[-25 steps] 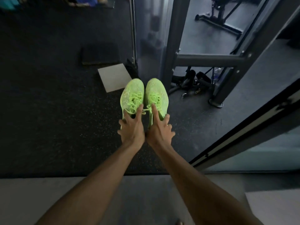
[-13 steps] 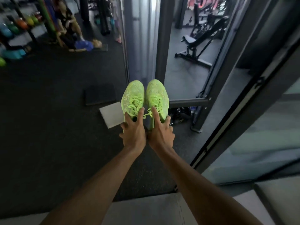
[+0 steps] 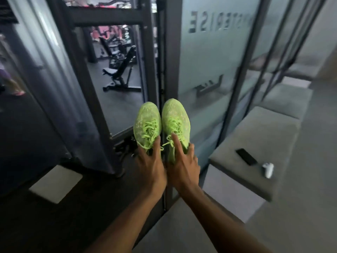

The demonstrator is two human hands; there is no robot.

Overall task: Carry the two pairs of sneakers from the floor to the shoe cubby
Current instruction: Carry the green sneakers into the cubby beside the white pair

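I hold a pair of neon green sneakers out in front of me, toes pointing away, side by side and touching. My left hand (image 3: 151, 165) grips the heel end of the left sneaker (image 3: 147, 123), thumb on its laces. My right hand (image 3: 183, 166) grips the right sneaker (image 3: 175, 119) the same way. Both shoes hang in the air, off the floor, in front of a dark metal frame post. No shoe cubby and no second pair are in view.
A frosted glass partition (image 3: 206, 57) with dark frames stands straight ahead. To the right runs a row of grey cushioned benches (image 3: 264, 136); a black phone (image 3: 246, 156) and a white controller (image 3: 268, 169) lie on the nearest one. A weight bench (image 3: 120, 73) stands beyond the frame. A pale floor tile (image 3: 55, 183) lies at left.
My view has swung up and to the right, from the dark gym floor to the glass partition and benches. Both hands keep the same grip on the sneakers, which have risen.
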